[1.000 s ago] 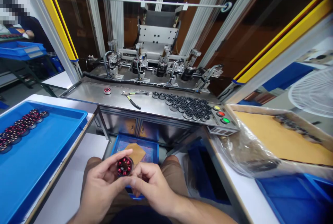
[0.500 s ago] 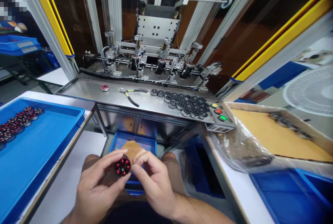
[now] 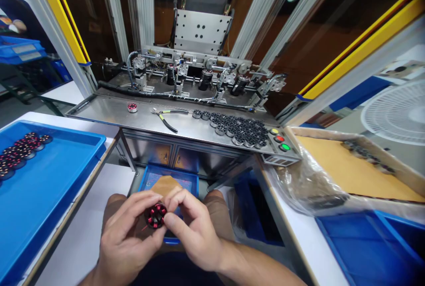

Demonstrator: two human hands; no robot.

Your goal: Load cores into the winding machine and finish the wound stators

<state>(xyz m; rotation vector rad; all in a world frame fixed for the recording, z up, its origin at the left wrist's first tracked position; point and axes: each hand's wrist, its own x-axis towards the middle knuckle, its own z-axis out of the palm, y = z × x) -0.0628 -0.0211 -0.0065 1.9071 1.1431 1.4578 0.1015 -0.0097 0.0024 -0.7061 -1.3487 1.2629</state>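
Observation:
A round black motor stator with red wire windings (image 3: 156,216) is held low in front of my lap, its wound face turned up toward me. My left hand (image 3: 128,233) curls around its left side, with fingers above and thumb below. A thin red wire end sticks out at the stator's lower left. The thumb and fingers of my right hand (image 3: 192,228) are closed at the stator's right edge. Whether they also pinch a fine wire there is hidden.
Cutting pliers (image 3: 166,117), one wound stator (image 3: 132,107) and many black stators (image 3: 239,129) lie on the metal ledge. Beyond stands a winding machine (image 3: 202,73). At left is a blue tray (image 3: 63,179) of wound stators; at right, a plastic-lined carton (image 3: 325,162).
My right fingers have moved left onto the stator's edge. The stator has turned a little, and a red wire end now shows at its lower left. The machine's upper clamps have swung down.

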